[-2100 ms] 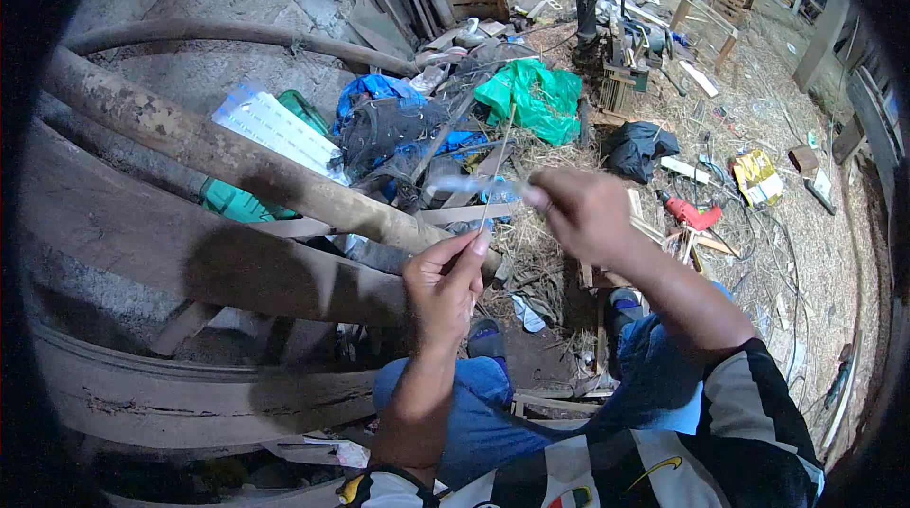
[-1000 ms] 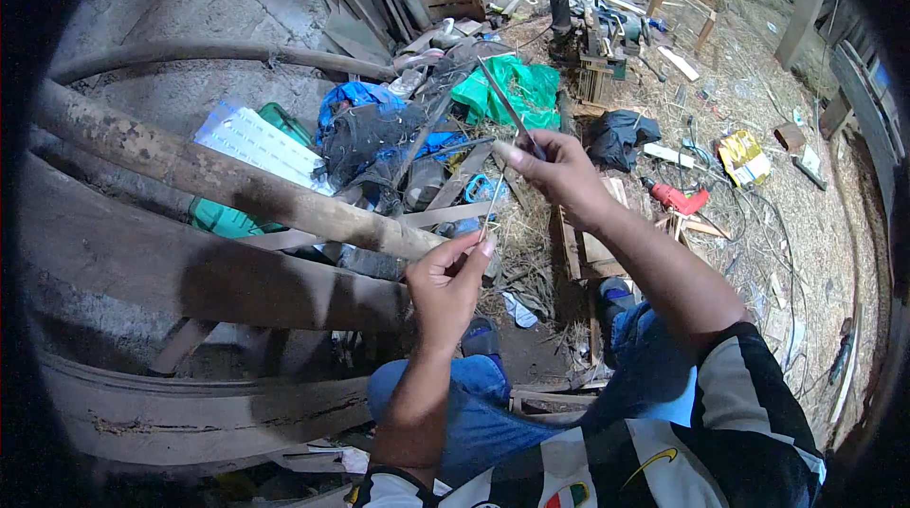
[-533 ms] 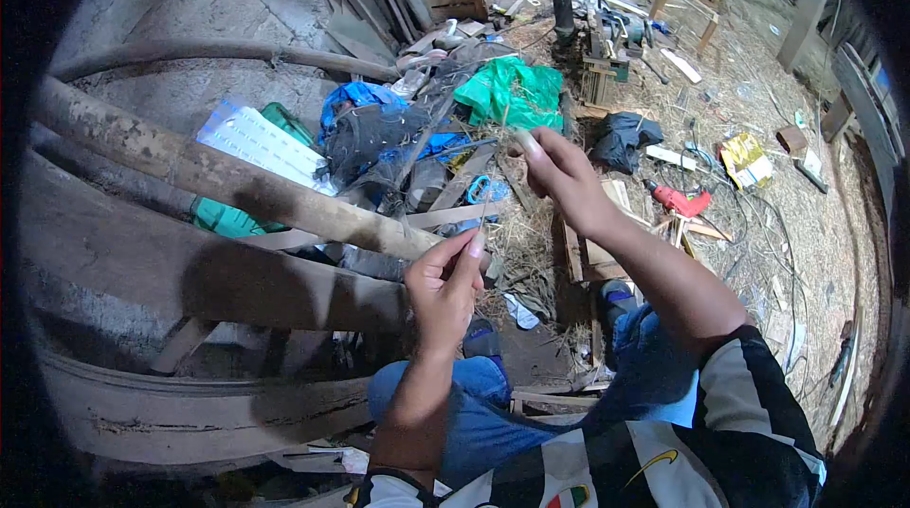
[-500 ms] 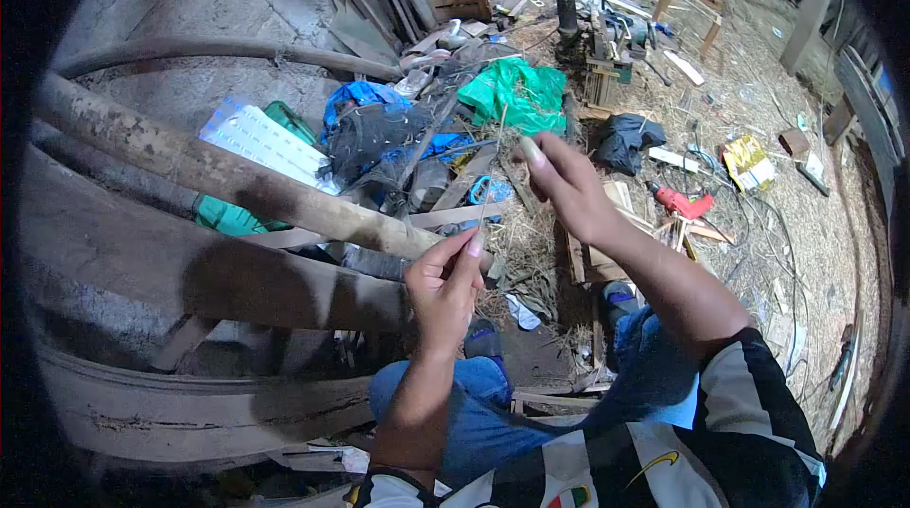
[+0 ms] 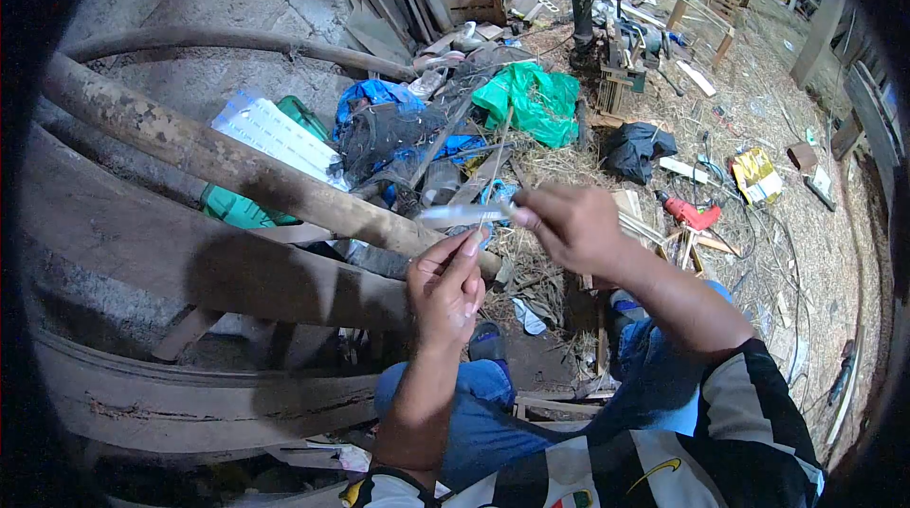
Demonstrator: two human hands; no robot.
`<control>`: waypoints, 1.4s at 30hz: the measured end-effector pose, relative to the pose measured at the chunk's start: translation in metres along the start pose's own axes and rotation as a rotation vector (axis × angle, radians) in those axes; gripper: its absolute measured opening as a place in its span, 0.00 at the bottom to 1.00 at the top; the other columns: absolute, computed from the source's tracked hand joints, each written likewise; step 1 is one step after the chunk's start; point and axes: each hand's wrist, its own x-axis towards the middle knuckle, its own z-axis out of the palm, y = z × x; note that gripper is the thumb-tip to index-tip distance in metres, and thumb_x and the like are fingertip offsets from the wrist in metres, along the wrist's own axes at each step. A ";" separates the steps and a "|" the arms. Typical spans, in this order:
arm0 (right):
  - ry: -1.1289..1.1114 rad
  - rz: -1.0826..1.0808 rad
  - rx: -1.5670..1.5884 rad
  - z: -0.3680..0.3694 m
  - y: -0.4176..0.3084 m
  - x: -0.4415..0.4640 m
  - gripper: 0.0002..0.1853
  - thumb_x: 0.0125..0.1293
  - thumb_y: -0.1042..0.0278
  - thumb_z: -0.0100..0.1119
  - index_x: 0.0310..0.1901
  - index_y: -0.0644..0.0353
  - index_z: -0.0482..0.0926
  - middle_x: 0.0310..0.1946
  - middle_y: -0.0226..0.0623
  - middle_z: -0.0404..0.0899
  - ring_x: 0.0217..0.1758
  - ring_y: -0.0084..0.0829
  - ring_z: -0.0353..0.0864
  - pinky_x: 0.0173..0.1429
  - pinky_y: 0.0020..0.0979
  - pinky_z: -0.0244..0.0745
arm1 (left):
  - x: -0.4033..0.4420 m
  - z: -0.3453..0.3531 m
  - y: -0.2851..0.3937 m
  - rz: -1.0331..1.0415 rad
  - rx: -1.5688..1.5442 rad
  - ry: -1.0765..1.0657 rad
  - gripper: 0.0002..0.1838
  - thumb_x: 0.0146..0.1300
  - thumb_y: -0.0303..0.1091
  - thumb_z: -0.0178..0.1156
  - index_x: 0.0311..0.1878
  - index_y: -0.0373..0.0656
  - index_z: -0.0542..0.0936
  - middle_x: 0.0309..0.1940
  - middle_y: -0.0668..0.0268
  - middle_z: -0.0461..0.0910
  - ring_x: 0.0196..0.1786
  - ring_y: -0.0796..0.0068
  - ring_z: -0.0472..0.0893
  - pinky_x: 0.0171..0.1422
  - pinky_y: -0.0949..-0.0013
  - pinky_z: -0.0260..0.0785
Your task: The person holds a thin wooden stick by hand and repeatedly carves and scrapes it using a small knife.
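Observation:
Pinched between the thumb and fingers of my left hand (image 5: 447, 282) is a thin stick (image 5: 503, 140), pointing up and away from me. My right hand (image 5: 572, 226) is closed on a knife (image 5: 457, 215), whose pale blade is blurred by motion. The blade lies across the stick, just above my left fingertips; whether it touches the stick cannot be made out. Both hands are above my knees, with the right one a little higher and to the right.
Thick wooden poles (image 5: 204, 144) and a broad plank (image 5: 190, 252) run along the left. Beyond my hands lie a green plastic sheet (image 5: 536, 100) and a black bag (image 5: 637, 150). A red drill (image 5: 690, 212) and a yellow bag (image 5: 755, 176) are on the straw-strewn floor at right.
My right hand has come down closer to my left, and the knife blade now crosses the stick. My left hand has hardly moved. The whole view has shifted slightly.

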 end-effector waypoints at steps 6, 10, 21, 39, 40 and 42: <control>0.110 0.159 0.011 -0.006 0.029 0.014 0.13 0.70 0.54 0.59 0.45 0.52 0.84 0.32 0.41 0.85 0.33 0.47 0.85 0.33 0.44 0.77 | 0.000 -0.004 -0.002 0.008 -0.007 -0.069 0.11 0.70 0.26 0.60 0.50 0.31 0.83 0.37 0.59 0.87 0.13 0.88 0.62 0.14 0.80 0.56; 0.022 0.064 0.132 -0.003 0.019 0.005 0.15 0.72 0.50 0.56 0.44 0.52 0.85 0.32 0.45 0.84 0.34 0.49 0.84 0.34 0.46 0.77 | 0.001 0.002 0.000 -0.031 -0.006 -0.055 0.11 0.70 0.26 0.60 0.50 0.31 0.83 0.28 0.65 0.83 0.12 0.88 0.61 0.14 0.80 0.55; -0.072 0.386 0.725 0.006 0.015 0.009 0.16 0.72 0.55 0.63 0.41 0.63 0.82 0.26 0.29 0.77 0.33 0.17 0.70 0.38 0.28 0.69 | 0.000 0.007 -0.020 0.164 0.327 -0.008 0.10 0.66 0.27 0.67 0.49 0.35 0.85 0.22 0.73 0.78 0.16 0.90 0.67 0.17 0.81 0.55; -0.050 -0.038 -0.018 0.005 -0.003 -0.006 0.12 0.71 0.50 0.57 0.43 0.48 0.82 0.27 0.37 0.81 0.27 0.46 0.83 0.26 0.46 0.74 | 0.001 -0.003 -0.009 0.050 0.236 0.001 0.14 0.73 0.31 0.59 0.55 0.33 0.83 0.15 0.75 0.69 0.13 0.89 0.61 0.15 0.79 0.52; -0.050 -0.037 -0.018 0.005 0.004 -0.003 0.12 0.71 0.50 0.57 0.43 0.48 0.82 0.27 0.37 0.81 0.27 0.46 0.83 0.26 0.46 0.74 | 0.001 -0.001 -0.008 0.078 0.238 -0.009 0.14 0.72 0.30 0.59 0.55 0.33 0.83 0.15 0.75 0.69 0.13 0.89 0.61 0.15 0.80 0.53; 0.070 0.084 0.002 0.004 0.014 0.005 0.12 0.70 0.50 0.57 0.43 0.47 0.84 0.27 0.37 0.82 0.27 0.45 0.84 0.27 0.45 0.76 | 0.001 0.000 -0.009 0.109 0.237 -0.017 0.14 0.72 0.30 0.59 0.55 0.33 0.83 0.15 0.75 0.69 0.13 0.89 0.61 0.15 0.80 0.53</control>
